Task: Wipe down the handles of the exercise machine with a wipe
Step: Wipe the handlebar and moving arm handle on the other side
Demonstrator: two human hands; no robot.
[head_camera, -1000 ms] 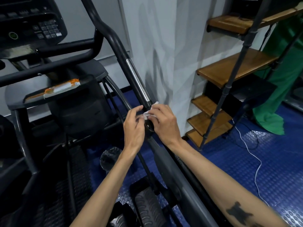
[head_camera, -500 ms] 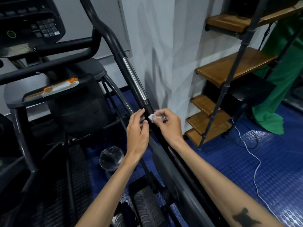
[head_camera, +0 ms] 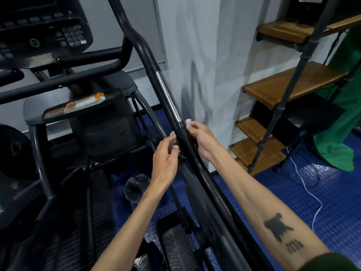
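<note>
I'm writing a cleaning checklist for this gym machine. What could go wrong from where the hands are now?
1. The wipe passes behind the handle, with one end at the right hand and one near the left hand. Each grip looks small, so an end could slip free.
2. The wipe sits below the chrome section, which could get skipped.
3. The hands work close to the joint under them, where fingers could get pinched if the handle swings.

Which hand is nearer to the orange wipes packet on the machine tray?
Left. The left hand is on the packet's side of the handle bar; the right hand is beyond that bar.
</note>
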